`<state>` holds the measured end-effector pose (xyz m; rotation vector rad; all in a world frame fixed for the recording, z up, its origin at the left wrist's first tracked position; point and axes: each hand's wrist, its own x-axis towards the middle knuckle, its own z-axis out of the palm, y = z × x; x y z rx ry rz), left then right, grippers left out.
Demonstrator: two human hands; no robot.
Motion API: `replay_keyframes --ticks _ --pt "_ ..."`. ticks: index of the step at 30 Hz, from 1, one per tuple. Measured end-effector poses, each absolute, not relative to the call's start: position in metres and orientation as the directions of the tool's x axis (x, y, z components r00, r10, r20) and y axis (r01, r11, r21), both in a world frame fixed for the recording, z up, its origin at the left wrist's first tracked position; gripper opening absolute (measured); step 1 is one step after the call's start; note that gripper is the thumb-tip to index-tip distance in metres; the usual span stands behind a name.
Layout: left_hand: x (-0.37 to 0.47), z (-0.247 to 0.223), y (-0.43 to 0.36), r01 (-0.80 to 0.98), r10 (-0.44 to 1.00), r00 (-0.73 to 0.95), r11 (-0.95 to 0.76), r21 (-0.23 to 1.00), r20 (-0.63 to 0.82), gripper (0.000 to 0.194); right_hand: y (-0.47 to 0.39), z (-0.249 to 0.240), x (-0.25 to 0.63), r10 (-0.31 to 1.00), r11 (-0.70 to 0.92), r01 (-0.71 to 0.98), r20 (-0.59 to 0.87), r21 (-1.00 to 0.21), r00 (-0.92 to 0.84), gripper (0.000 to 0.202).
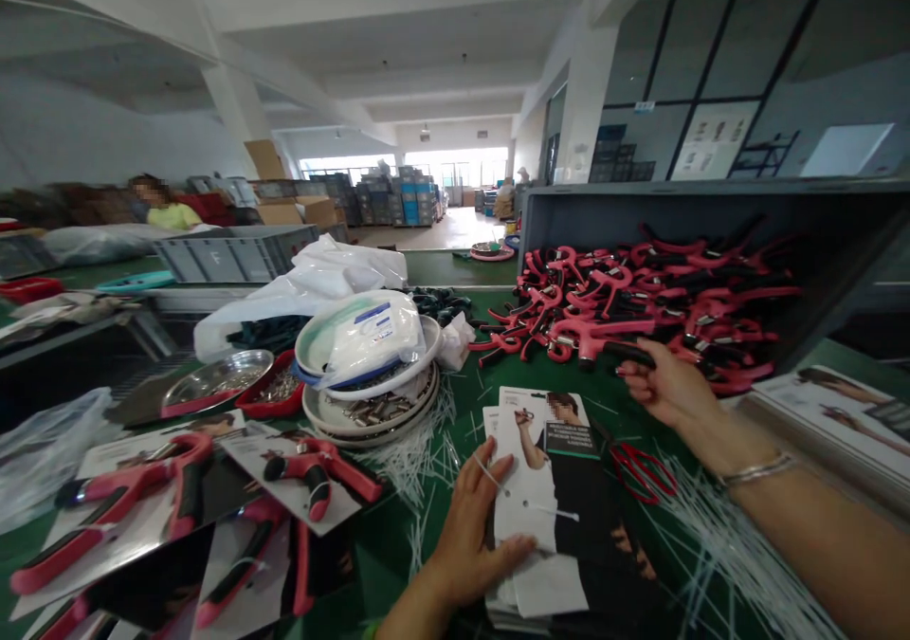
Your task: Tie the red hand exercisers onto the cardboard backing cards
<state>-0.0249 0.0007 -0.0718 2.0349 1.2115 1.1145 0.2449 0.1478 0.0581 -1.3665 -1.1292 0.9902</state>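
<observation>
At the near middle of the green table [462, 389], a stack of printed cards [516, 450] is steadied by the left hand [469, 526], whose fingers and thumb are spread along its left edge. A white tie [567, 515] is laid across the top card; whether its other end is pinched under the fingers cannot be told. Farther right, the black handle of a pink-and-black tool [629, 353] is gripped by the right hand [668, 379], at the mouth of a tipped gray crate [711, 188] from which a heap of similar tools [626, 284] is spilled. Below that wrist, red-handled scissors [644, 474] are set beside scattered loose ties [739, 536]. At near left, tools fastened on cards [128, 484] are piled; beyond them, metal parts [380, 411] are held in stacked dishes [313, 422].
</observation>
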Motion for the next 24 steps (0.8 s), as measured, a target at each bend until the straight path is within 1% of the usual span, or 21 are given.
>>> replay_keyframes --ticks 2,4,8,10,11,13,14,16,17,18,19,21,22,24 --pt "-0.025 -0.073 0.001 0.457 0.873 0.28 -0.487 0.745 0.4 0.072 0.117 0.057 0.221 0.981 -0.103 -0.043 -0.109 -0.994 0.16 0.02" --pt "-0.025 -0.075 0.002 0.464 0.871 0.282 -0.49 0.738 0.402 0.072 0.092 0.051 0.199 0.969 -0.207 -0.146 -0.223 -0.967 0.106 0.019" --pt "-0.025 -0.076 0.002 0.483 0.875 0.278 -0.484 0.73 0.397 0.071 0.055 0.04 0.177 0.922 -0.365 -0.253 -0.385 -0.896 0.033 0.018" --pt "-0.025 -0.074 0.002 0.488 0.881 0.278 -0.473 0.733 0.383 0.071 0.041 0.038 0.176 0.892 -0.447 -0.254 -0.451 -0.858 -0.046 0.02" --pt "-0.025 -0.074 0.002 0.488 0.884 0.279 -0.467 0.737 0.375 0.071 0.035 0.038 0.177 0.88 -0.473 -0.226 -0.466 -0.852 -0.089 0.022" --pt "-0.025 -0.073 0.002 0.485 0.889 0.277 -0.457 0.745 0.365 0.072 0.024 0.038 0.18 0.88 -0.465 -0.106 -0.446 -0.879 -0.162 0.031" --pt "-0.025 -0.072 0.002 0.481 0.89 0.274 -0.456 0.749 0.365 0.073 0.021 0.039 0.181 0.895 -0.419 -0.019 -0.409 -0.908 -0.179 0.038" --pt "-0.024 -0.072 0.002 0.47 0.889 0.269 -0.458 0.755 0.371 0.073 0.018 0.04 0.184 0.935 -0.263 0.188 -0.298 -0.946 -0.193 0.049" --pt "-0.024 -0.073 0.002 0.464 0.888 0.268 -0.46 0.757 0.375 0.072 0.018 0.04 0.184 0.955 -0.155 0.309 -0.222 -0.938 -0.196 0.051" --pt "-0.024 -0.073 0.002 0.457 0.886 0.267 -0.462 0.76 0.378 0.072 0.018 0.04 0.185 0.971 -0.027 0.433 -0.127 -0.901 -0.203 0.052" --pt "-0.024 -0.073 0.002 0.45 0.885 0.268 -0.464 0.763 0.381 0.071 0.018 0.04 0.185 0.974 0.111 0.547 -0.017 -0.83 -0.224 0.051" --pt "-0.024 -0.074 0.002 0.435 0.882 0.274 -0.469 0.769 0.383 0.07 0.017 0.038 0.185 0.935 0.347 0.7 0.17 -0.624 -0.311 0.045" --pt "-0.024 -0.074 0.002 0.425 0.882 0.272 -0.469 0.774 0.386 0.071 0.016 0.036 0.185 0.904 0.427 0.74 0.233 -0.52 -0.358 0.042" --pt "-0.024 -0.074 0.002 0.397 0.887 0.254 -0.46 0.794 0.386 0.079 0.012 0.03 0.183 0.849 0.518 0.787 0.31 -0.336 -0.427 0.039"
